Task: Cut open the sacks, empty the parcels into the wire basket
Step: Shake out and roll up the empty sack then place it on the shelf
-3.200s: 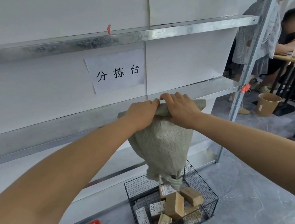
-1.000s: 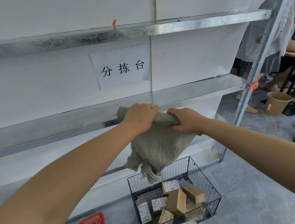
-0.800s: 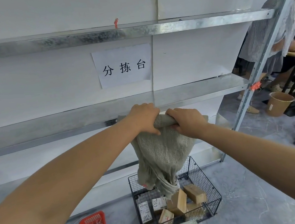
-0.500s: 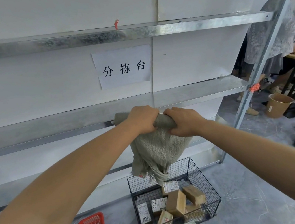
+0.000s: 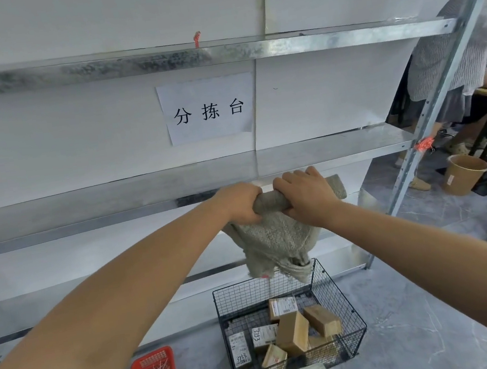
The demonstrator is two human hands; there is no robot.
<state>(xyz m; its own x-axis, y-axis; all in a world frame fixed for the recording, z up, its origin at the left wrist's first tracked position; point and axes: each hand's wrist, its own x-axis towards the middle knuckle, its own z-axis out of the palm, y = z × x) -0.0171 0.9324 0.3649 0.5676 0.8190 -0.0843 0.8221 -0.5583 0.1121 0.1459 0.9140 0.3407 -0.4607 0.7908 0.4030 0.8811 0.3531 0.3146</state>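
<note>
Overhead, both hands' fingers clenched on the limp sack, above the wire basket of parcels.

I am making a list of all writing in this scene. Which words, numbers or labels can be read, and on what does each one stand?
"分拣台": printed on the paper sign taped to the white wall between the shelves.
"3153", as far as it can be read: handwritten on the white parcel label in the wire basket.
Handwritten digits on a second label: unclear.
Printed labels on the other parcels and on the paper bucket: too small to read.
</note>
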